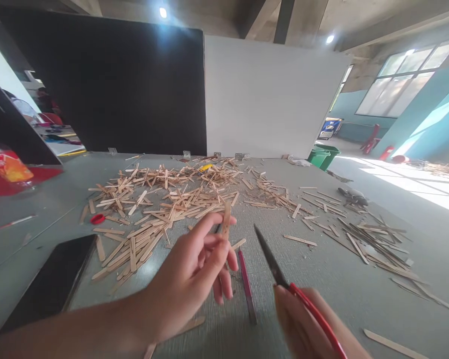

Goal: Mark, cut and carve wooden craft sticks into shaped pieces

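Between the thumb and fingers of my left hand [194, 269] a flat wooden craft stick [226, 219] is pinched upright, with small dark marks on its face. My right hand [307, 319] grips red-handled scissors [272, 259], blades together and pointing up and to the left, apart from the stick. On the table between the hands lies a narrow purple-pink strip [247, 286]. Beyond my left hand spreads a big loose pile of similar wooden sticks [160, 214]. Part of another stick [192, 324] shows under my left wrist.
A black phone [52, 284] lies at the left, near a red ring-shaped cap [97, 219]. Further left stands a drink bottle [7, 167]. A yellow object [205, 167] rests in the pile. Thin wood strips [377, 244] lie at the right. Black [134, 85] and white [273, 94] panels close off the back.
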A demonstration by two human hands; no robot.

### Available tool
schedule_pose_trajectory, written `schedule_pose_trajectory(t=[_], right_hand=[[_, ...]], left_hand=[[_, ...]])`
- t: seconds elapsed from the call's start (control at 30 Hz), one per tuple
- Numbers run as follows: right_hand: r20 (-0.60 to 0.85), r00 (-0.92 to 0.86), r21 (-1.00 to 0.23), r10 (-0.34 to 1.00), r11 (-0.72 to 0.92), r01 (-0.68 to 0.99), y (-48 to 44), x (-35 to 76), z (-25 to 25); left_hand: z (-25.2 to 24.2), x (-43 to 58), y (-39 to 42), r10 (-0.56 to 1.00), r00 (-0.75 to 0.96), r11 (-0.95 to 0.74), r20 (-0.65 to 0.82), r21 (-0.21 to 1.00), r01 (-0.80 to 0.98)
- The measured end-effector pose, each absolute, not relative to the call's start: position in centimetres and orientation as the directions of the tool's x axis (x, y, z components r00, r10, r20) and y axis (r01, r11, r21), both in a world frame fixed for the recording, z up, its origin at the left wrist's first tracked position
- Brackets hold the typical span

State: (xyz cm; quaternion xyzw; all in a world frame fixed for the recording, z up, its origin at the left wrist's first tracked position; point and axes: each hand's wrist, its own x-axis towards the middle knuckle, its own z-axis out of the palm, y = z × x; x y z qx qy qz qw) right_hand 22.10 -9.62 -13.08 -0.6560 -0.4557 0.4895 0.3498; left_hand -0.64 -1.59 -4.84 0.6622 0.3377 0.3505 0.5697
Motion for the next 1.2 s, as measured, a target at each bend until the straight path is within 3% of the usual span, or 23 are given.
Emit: schedule_pose_trajectory(t=[0.07, 0.17, 0.23, 0.3, 0.57, 0.73, 0.83, 1.07, 1.2], right_hand=[[-0.265, 0.144, -0.819, 0.953, -0.302, 0.488, -8.3, 23.5, -13.0], [0.009, 0.245, -0.489, 0.97, -0.209, 0.847, -6.2, 26.1, -13.5], [0.072, 0.228, -0.33, 0.971, -0.193, 0.924, -5.3, 27.7, -14.1], [0.07, 0.179, -0.264, 0.981, -0.155, 0.952, -4.9, 28.8, -14.7], [0.071, 0.137, -0.206, 0.988, -0.12, 0.971, -5.4, 29.5, -16.3], [0.016, 0.161, -0.2, 0.987, -0.154, 0.968, -5.9, 29.1, -16.5], [0.03, 0.141, -0.201, 0.989, -0.133, 0.97, -6.0, 28.9, -16.4], [0.228, 0.051, -0.178, 0.972, -0.01, 0.984, -6.3, 27.6, -16.5], [0.267, -0.019, -0.18, 0.963, 0.07, 0.981, -6.7, 26.6, -16.6]], left_hand=[[-4.3, -1.1, -0.4, 0.854, 0.507, -0.192, 0.115, 0.976, 0.103], [-3.6, -1.8, 1.9, 0.881, 0.439, -0.29, 0.176, 0.935, 0.207], [-3.5, -2.1, 3.3, 0.9, 0.389, -0.328, 0.199, 0.896, 0.3], [-3.8, -2.4, 4.6, 0.918, 0.349, -0.345, 0.189, 0.814, 0.468], [-6.3, -3.8, 8.7, 0.921, 0.372, -0.368, 0.112, 0.557, 0.744], [-7.4, -5.5, 11.2, 0.838, 0.515, -0.418, -0.183, 0.393, 0.819], [-8.2, -6.2, 12.3, 0.783, 0.553, -0.47, -0.285, 0.31, 0.826], [-9.3, -6.5, 13.2, 0.747, 0.591, -0.543, -0.304, 0.235, 0.806], [-9.1, -5.9, 12.7, 0.723, 0.612, -0.568, -0.321, 0.229, 0.791]])
